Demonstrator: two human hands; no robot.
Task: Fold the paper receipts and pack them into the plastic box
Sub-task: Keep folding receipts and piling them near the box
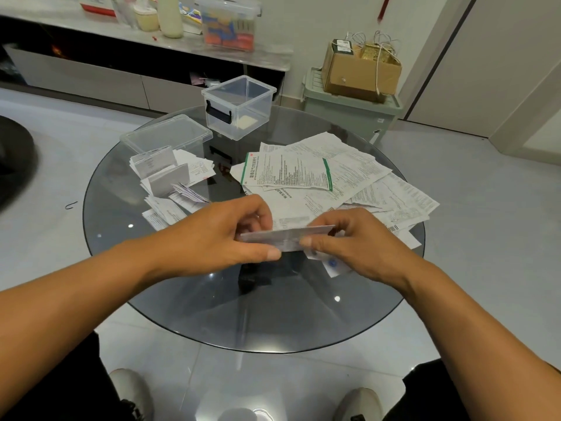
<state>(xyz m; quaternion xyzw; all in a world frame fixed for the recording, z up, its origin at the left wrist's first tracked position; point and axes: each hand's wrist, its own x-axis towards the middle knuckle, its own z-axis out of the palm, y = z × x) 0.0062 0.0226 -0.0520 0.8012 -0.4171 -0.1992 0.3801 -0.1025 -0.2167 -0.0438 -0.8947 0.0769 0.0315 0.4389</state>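
L: 1 clear lid (pixel 166 135) flat on round glass table (pixel 194 311), small heap of folded receipts (pixel 170 177) beside it | ctr: 1 open plastic box (pixel 239 106) at far edge | L hand (pixel 218 235) + R hand (pixel 352 241) both pinch 1 folded receipt (pixel 288 235) above table | R: heap of flat receipts (pixel 334 177), count unclear
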